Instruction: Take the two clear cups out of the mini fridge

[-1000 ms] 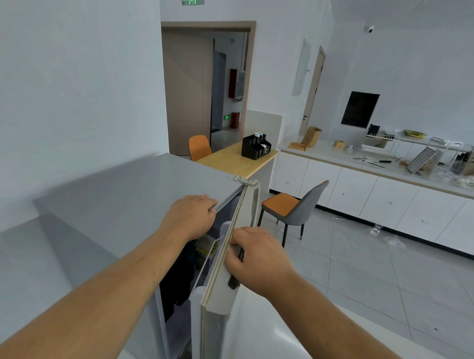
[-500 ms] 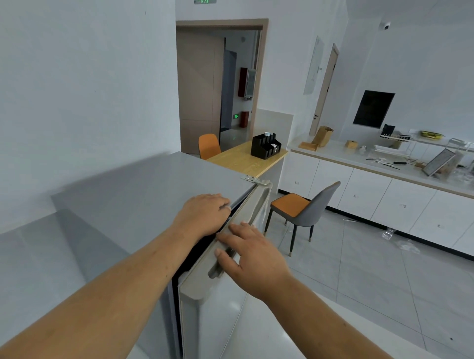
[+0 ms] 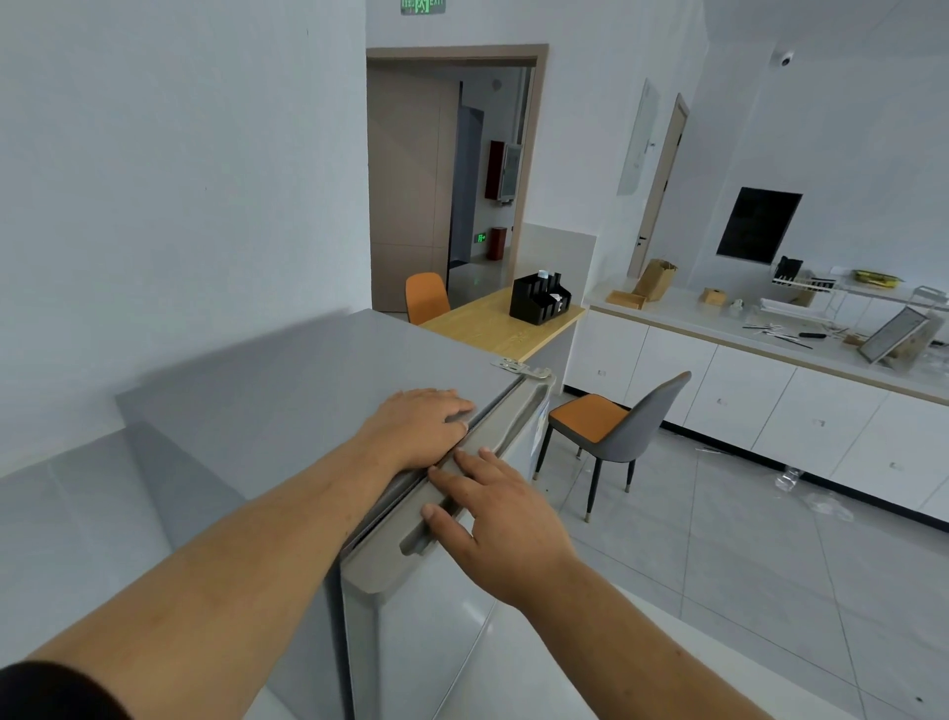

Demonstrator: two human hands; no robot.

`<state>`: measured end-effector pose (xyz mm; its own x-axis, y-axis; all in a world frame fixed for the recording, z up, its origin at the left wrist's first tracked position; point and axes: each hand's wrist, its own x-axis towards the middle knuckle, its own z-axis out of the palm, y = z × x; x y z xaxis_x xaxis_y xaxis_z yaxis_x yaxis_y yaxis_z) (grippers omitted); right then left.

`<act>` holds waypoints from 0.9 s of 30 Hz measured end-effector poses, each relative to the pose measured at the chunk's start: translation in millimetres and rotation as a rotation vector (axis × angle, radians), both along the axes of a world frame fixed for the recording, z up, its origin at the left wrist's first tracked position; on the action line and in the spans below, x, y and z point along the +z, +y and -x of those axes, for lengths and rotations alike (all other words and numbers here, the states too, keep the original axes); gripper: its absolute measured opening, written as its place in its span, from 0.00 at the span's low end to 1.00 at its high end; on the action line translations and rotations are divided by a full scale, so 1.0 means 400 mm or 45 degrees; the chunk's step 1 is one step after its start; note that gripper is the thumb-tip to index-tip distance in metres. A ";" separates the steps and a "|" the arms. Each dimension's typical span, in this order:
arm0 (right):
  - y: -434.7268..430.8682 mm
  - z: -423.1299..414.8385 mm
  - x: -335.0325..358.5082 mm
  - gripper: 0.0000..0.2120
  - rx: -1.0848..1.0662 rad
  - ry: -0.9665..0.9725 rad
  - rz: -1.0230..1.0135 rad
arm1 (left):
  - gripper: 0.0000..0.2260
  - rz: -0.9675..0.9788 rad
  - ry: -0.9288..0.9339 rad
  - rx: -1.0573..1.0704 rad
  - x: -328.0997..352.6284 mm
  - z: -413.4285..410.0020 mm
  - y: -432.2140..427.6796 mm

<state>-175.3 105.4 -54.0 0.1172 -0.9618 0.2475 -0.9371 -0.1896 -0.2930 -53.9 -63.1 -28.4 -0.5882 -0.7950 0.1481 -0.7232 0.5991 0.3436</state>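
pressing flat on the fridge (image 3: pixel 287 390) top, the left hand (image 3: pixel 418 426) lies spread while the right hand (image 3: pixel 493 519), fingers spread, rests on the door (image 3: pixel 436 606) handle; cups unseen, likely inside; next, pull door open.

Grey mini fridge (image 3: pixel 287 390), orange-seated grey chair (image 3: pixel 611 426), pale wood-grain table (image 3: pixel 493 324), black organiser (image 3: pixel 539 300).

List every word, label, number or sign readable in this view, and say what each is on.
"EXIT": green lit exit sign above the doorway; the characters beside it are blurred.
Small green lit sign low on the corridor wall: too small to read.
Sticker on the mini fridge door: unreadable.
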 end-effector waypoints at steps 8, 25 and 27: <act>-0.015 -0.016 -0.008 0.31 -0.023 -0.016 0.008 | 0.21 0.014 -0.009 -0.014 -0.005 0.006 -0.037; -0.021 0.048 0.036 0.31 0.051 0.119 -0.010 | 0.18 0.186 0.178 0.089 -0.001 -0.003 0.002; -0.025 0.068 0.046 0.31 0.014 0.163 0.030 | 0.19 0.235 0.201 0.065 -0.004 -0.002 0.007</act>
